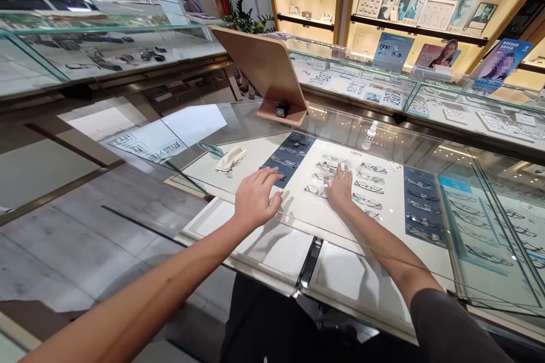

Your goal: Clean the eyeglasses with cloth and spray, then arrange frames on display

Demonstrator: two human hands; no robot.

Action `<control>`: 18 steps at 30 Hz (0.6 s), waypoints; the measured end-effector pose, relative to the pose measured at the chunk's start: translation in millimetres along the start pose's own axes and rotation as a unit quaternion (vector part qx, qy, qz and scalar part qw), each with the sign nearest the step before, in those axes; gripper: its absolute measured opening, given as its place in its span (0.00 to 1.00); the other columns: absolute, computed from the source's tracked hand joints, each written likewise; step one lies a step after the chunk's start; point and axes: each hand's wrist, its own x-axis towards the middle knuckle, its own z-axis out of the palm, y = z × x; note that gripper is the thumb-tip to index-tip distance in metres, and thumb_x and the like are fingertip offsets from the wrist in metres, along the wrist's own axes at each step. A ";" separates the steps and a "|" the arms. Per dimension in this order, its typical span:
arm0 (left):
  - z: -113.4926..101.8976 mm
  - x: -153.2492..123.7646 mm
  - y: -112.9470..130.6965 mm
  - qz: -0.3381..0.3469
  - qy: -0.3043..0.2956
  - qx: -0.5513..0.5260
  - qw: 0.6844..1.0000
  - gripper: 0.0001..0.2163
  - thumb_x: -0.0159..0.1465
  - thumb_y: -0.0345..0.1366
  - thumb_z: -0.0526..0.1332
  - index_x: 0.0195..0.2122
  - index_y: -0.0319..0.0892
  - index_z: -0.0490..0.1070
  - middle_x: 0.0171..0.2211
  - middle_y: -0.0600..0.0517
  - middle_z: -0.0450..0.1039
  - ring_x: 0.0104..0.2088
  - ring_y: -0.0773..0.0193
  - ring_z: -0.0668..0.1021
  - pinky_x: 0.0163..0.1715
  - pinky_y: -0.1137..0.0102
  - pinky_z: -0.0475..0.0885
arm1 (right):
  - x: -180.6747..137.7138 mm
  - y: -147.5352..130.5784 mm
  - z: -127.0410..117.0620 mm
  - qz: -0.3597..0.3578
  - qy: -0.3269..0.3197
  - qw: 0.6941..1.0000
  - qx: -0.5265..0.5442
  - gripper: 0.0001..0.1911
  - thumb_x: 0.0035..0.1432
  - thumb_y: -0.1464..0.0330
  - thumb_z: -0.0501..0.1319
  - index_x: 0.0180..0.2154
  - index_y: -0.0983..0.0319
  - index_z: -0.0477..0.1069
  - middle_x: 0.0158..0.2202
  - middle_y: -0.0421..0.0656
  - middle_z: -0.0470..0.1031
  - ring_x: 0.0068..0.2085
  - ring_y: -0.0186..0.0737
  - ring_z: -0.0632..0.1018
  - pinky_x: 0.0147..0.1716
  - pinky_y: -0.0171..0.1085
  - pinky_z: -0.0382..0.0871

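Note:
I stand behind a glass display counter (426, 142) in an eyewear shop. My left hand (255, 198) rests on top of the glass, fingers stretched forward and slightly apart, holding nothing. My right hand (339, 187) reaches inside the case under the glass, fingers flat and extended over the white tray (392, 210) of eyeglass frames (368, 186). It lies next to several rows of frames. A dark blue tray (289, 159) of frames sits just beyond my left hand.
A folded cream cloth (230, 160) lies in the case at the left. A small spray bottle (369, 136) stands on the glass. A tilted tan mirror stand (266, 71) sits at the counter's back. Another blue tray (423, 207) holds frames at right. Lit wall shelves carry posters.

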 end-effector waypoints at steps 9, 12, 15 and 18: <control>-9.7 -16.6 -0.3 0.027 0.003 0.018 0.999 0.20 0.70 0.44 0.52 0.56 0.45 0.77 0.64 0.43 0.78 0.65 0.41 0.78 0.58 0.50 0.76 | 62.8 6.4 4.6 0.036 0.014 0.999 0.029 0.38 0.79 0.58 0.45 0.75 0.79 0.61 0.80 0.57 0.56 0.81 0.63 0.48 0.80 0.60 0.34; -13.3 -22.5 -1.1 0.024 0.000 0.021 0.999 0.20 0.70 0.44 0.52 0.56 0.47 0.76 0.64 0.44 0.78 0.66 0.42 0.78 0.58 0.49 0.76 | 80.7 9.3 9.4 0.032 0.014 0.999 0.035 0.35 0.79 0.60 0.44 0.73 0.75 0.66 0.79 0.55 0.60 0.81 0.62 0.49 0.80 0.61 0.34; -17.9 -27.8 -1.0 0.031 0.006 0.017 0.999 0.19 0.71 0.43 0.52 0.58 0.49 0.75 0.64 0.45 0.78 0.67 0.43 0.78 0.58 0.49 0.77 | 99.5 12.0 15.4 0.028 0.017 0.998 0.045 0.33 0.79 0.61 0.43 0.71 0.73 0.69 0.78 0.55 0.61 0.81 0.63 0.49 0.79 0.63 0.33; -22.4 -32.2 -0.1 0.026 0.002 0.023 0.999 0.20 0.70 0.41 0.53 0.59 0.50 0.74 0.65 0.46 0.78 0.67 0.43 0.77 0.58 0.47 0.77 | 115.8 14.9 21.4 0.030 0.010 0.998 0.050 0.33 0.80 0.61 0.43 0.70 0.72 0.71 0.78 0.55 0.61 0.81 0.64 0.48 0.79 0.65 0.31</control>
